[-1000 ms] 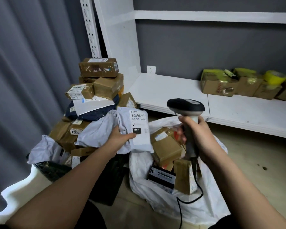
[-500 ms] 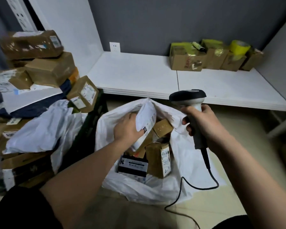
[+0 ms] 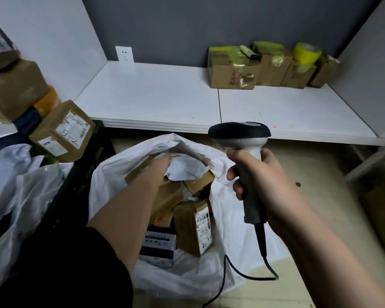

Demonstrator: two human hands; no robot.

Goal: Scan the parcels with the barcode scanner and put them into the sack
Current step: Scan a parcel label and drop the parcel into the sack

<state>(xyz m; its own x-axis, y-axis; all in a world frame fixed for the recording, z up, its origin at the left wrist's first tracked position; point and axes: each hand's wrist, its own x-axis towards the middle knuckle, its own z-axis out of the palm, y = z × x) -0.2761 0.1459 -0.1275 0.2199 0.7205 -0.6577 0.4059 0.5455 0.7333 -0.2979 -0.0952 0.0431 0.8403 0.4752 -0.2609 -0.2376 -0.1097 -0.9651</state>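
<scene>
1. Right now the left hand (image 3: 159,172) reaches into the mouth of the white woven plastic sack (image 3: 125,165) on the floor, its fingers curled round a crumpled white plastic mailer parcel (image 3: 185,168) that sits inside the sack's opening.
2. Under that mailer, inside the sack, lie brown cardboard parcels, among them an upright taped box with a white label (image 3: 193,227) and a dark box with a printed label (image 3: 158,245).
3. To the right, the right hand (image 3: 260,187) has its fingers wrapped round the handle of the grey-and-black corded barcode scanner (image 3: 242,141), held upright beside the sack.
4. At left, a heap of brown cardboard boxes and white mailers (image 3: 60,132) stands just beside the sack.
5. Behind, a low white shelf (image 3: 153,98) carries taped brown boxes (image 3: 231,72) and a roll of yellow tape (image 3: 307,53).
</scene>
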